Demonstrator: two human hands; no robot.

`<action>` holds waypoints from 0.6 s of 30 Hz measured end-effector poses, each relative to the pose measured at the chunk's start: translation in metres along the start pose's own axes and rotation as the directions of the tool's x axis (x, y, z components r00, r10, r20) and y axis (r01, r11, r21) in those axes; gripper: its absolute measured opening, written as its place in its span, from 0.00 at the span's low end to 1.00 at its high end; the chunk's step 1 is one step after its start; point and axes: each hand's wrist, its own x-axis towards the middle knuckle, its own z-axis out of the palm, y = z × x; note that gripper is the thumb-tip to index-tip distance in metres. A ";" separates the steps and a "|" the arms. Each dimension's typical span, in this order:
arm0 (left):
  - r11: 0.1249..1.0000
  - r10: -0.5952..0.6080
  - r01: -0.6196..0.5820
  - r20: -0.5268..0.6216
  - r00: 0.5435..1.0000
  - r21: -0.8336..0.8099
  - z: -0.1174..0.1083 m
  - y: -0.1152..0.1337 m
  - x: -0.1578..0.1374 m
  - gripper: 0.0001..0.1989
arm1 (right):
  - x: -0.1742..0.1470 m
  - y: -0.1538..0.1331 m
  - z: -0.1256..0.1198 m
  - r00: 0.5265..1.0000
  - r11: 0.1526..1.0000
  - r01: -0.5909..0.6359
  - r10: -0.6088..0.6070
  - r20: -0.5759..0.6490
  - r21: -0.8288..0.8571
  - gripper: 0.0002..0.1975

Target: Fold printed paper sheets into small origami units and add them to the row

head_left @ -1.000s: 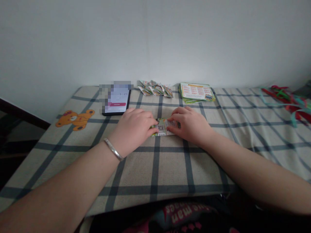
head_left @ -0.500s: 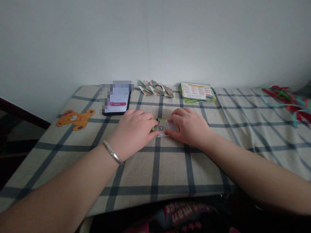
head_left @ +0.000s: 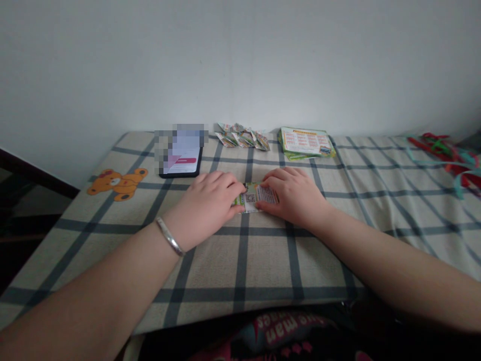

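A small printed card (head_left: 250, 198) with a QR code and lines of text lies on the checked tablecloth in front of me. My left hand (head_left: 208, 205) has its thumb and fingers closed on the card's left end; a silver bangle circles that wrist. On the opposite end, my right hand (head_left: 291, 195) grips with its thumb in front and its fingers curled behind. Both hands rest low at the cloth, and they hide the card's two ends.
Behind the hands lie a phone (head_left: 184, 153), several folded printed papers (head_left: 242, 136) and a stack of printed cards (head_left: 306, 142). An orange bear cutout (head_left: 117, 184) is at the left. Tangled coloured ribbons (head_left: 447, 155) lie far right. A wall (head_left: 240, 65) rises behind the table.
My left hand has shifted slightly left along the card, so a bit more of its green left part shows. The right hand stays almost still.
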 end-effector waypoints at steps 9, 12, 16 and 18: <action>0.995 0.042 -0.042 0.004 0.999 -0.095 0.005 -0.015 0.003 0.19 | 0.000 0.012 0.000 0.998 0.996 0.055 -0.057 0.013 0.072 0.23; 0.984 0.089 -0.088 -0.005 0.996 -0.157 0.006 -0.019 0.006 0.19 | 0.001 0.015 0.002 0.994 0.992 0.111 -0.112 0.009 0.061 0.24; 0.942 0.219 -0.226 -0.058 0.974 -0.249 0.007 -0.020 0.010 0.10 | 0.002 0.016 0.005 0.980 0.977 0.200 -0.200 0.000 0.073 0.23; 0.903 0.290 -0.293 -0.058 0.955 -0.314 0.007 -0.019 0.011 0.06 | 0.003 0.017 0.005 0.976 0.972 0.216 -0.216 -0.012 0.088 0.23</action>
